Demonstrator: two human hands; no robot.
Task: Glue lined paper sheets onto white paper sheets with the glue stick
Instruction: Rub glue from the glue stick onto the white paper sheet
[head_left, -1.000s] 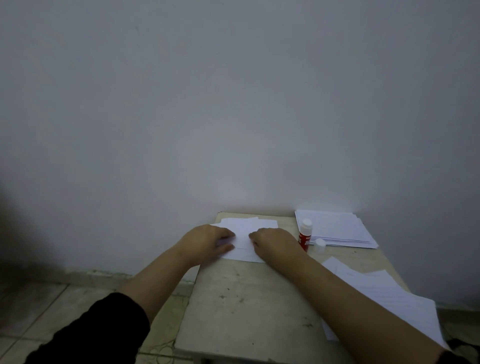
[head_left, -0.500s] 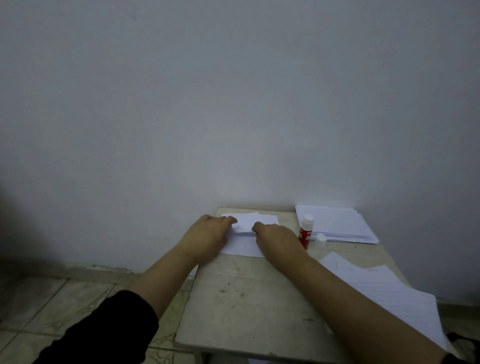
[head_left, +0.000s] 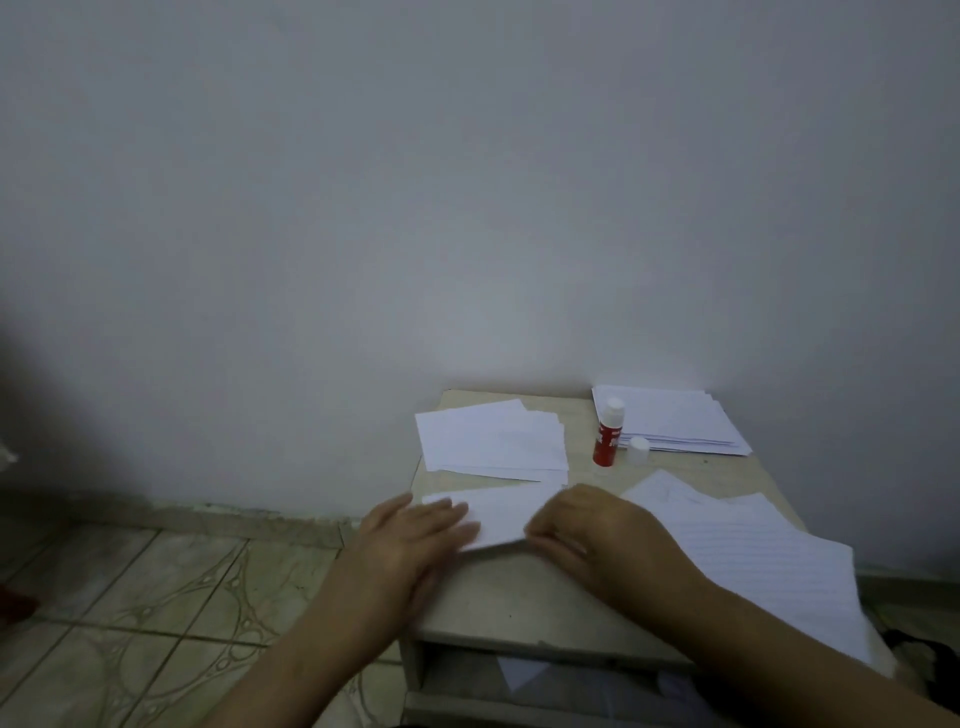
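Tiled floor (head_left: 156, 597) at far left, small beige table (head_left: 519, 603) against a pale wall. Left hand (head_left: 410, 540) flat, fingers straight, pressing a white sheet (head_left: 501, 514) near the front edge. Stack of white sheets (head_left: 491, 441) just behind. Right hand (head_left: 597, 530) with fingers curled, pinching that sheet's right edge. Red glue stick (head_left: 608, 436) upright, uncapped, label unreadable; white cap (head_left: 638, 450) beside it. More white sheets (head_left: 670, 426) at back right; lined sheets (head_left: 753, 551) spread at right.
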